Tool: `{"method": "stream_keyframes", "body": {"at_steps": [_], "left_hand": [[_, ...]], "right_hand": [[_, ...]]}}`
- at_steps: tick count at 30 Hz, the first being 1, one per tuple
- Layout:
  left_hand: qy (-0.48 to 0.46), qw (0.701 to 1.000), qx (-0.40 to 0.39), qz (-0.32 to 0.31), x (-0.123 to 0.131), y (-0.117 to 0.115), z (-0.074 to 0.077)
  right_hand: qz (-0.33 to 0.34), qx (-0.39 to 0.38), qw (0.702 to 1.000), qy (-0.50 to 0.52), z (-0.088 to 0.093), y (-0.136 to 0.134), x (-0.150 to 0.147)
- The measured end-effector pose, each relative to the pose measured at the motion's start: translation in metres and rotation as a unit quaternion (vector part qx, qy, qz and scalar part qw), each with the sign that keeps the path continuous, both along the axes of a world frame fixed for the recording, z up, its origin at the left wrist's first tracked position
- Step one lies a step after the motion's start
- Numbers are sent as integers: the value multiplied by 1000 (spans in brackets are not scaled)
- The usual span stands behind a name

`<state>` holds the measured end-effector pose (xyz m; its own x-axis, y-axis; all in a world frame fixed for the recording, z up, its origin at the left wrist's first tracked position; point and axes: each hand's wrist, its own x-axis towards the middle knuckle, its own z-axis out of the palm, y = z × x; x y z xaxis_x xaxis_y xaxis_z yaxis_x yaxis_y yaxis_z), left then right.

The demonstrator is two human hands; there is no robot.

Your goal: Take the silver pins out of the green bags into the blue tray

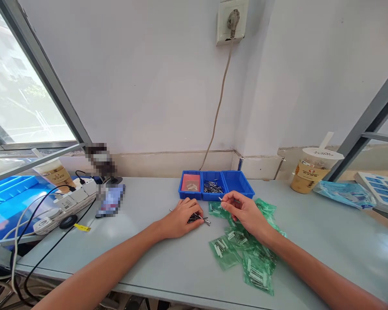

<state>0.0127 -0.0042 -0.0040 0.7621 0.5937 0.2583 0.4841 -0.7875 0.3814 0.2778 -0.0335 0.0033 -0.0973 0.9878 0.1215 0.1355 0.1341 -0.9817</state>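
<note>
My left hand (183, 218) lies on the grey table, its fingers curled over a small pile of metal pins (194, 218) that stick out on both sides. My right hand (239, 209) is raised just in front of the blue bins, thumb and forefinger pinched on a small thin piece (220, 199) with a pale tip. Under and around the right hand lie several green plastic bags (257, 273) with metal and white parts inside. Behind the hands stand three joined blue bins (213, 196): reddish paper and pale pieces at left, metal pins in the middle, nothing visible at right.
At left are a power strip (67, 202) with cables, a blurred phone (111, 200), a drink cup (56, 174) and blue trays (9, 189). Another drink cup (313, 170) and a blue packet (345, 193) stand at right. A cable (220, 94) hangs behind the bins.
</note>
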Motion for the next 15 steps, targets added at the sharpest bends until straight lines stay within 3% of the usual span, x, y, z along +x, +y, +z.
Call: {"method": "stream_keyframes", "body": {"at_steps": [15], "left_hand": [[-4,1000,0,-2,-1,1,-2]], "right_hand": [[54,-28,997,52,7,-7,-1]]}}
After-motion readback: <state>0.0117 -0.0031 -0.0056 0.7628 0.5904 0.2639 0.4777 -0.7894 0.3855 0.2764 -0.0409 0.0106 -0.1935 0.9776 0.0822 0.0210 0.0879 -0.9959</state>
